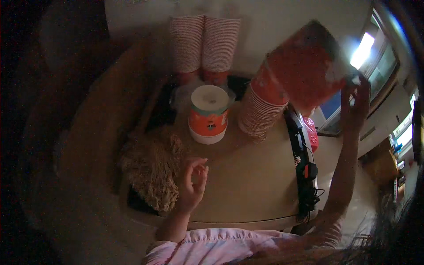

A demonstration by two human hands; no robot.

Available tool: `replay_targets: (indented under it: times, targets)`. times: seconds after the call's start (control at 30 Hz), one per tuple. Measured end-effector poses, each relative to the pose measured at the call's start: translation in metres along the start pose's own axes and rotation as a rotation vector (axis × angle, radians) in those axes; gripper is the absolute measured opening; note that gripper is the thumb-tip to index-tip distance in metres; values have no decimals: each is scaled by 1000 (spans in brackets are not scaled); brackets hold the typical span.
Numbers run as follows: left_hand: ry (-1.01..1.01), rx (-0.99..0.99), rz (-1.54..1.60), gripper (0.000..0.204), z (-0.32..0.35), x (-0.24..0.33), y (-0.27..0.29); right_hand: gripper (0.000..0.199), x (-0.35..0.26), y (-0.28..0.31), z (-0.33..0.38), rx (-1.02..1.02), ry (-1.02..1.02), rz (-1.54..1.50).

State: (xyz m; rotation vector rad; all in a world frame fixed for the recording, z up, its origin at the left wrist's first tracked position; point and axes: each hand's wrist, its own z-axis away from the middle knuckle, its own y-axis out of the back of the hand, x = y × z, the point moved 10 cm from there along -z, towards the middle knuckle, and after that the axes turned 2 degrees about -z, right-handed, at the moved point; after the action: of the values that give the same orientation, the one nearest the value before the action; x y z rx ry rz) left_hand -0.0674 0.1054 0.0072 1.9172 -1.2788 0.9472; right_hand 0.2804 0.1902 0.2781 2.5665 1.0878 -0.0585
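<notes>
My right hand (pixel 355 97) is raised at the right, its fingers closed at the edge of a large orange-red piece (pixel 304 66) with a dark end. Whether that piece is a bag, a sheet or a container I cannot tell. Just below it leans a tall stack of nested paper tubs (pixel 263 112), orange at its upper end with pale rims beneath. Low over the table, my left hand (pixel 194 183) has its fingers loosely curled and apart, with nothing seen between them. Ahead of it stands an orange and white tub (pixel 209 117) with a pale round top.
Two tall stacks of nested tubs (pixel 187 44) (pixel 221 44) stand against the wall. Clear plastic (pixel 179 99) lies around the orange tub. A shaggy brown bundle (pixel 152 168) sits left of my left hand. Along the table's (pixel 247 185) right edge run a dark strip and cables (pixel 316 194).
</notes>
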Motion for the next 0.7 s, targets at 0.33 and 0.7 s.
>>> replay_targets:
  times: [0.33, 0.7]
  targets:
    - [73, -41, -117, 10, 12, -9, 11, 69, 55, -121, 18, -464, 326, 401]
    - [201, -157, -145, 13, -14, -82, -22, 86, 87, -152, 62, -525, -65, 133]
